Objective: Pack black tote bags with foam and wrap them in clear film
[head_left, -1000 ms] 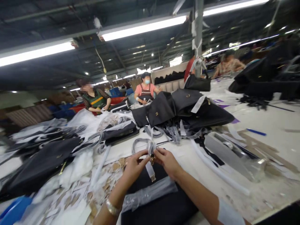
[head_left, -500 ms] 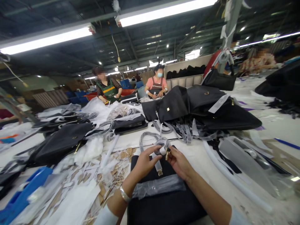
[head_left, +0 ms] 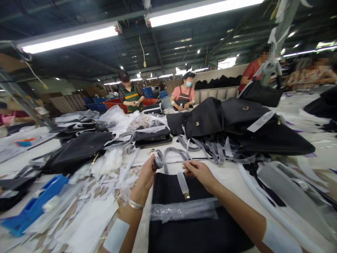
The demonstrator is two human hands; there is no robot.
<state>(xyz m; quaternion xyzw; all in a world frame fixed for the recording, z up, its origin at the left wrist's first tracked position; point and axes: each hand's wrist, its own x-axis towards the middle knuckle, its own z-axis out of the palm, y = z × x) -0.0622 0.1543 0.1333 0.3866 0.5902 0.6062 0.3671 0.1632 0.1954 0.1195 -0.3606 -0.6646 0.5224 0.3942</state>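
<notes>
My left hand [head_left: 146, 173] is closed around a grey plastic-wrapped strap [head_left: 160, 160] just above the top edge of a black bag panel [head_left: 189, 214]. My right hand [head_left: 198, 171] pinches the upper end of a short wrapped strap piece [head_left: 182, 183] with a gold metal tip that lies down the panel. A clear plastic-wrapped strip [head_left: 184, 211] lies across the panel nearer me. A silver bracelet is on my left wrist.
Black handbags [head_left: 231, 123] are piled at the back right and another [head_left: 79, 151] lies at the left, with loose wrapped straps between. Paper scraps and white wrapping [head_left: 86, 211] cover the left; a blue tray [head_left: 34, 207] sits near the left edge. Other people work at the far side.
My hands have moved apart and lowered toward the black panel. The left now grips the strap's loop while the right holds the short piece flat. The view has shifted left and down.
</notes>
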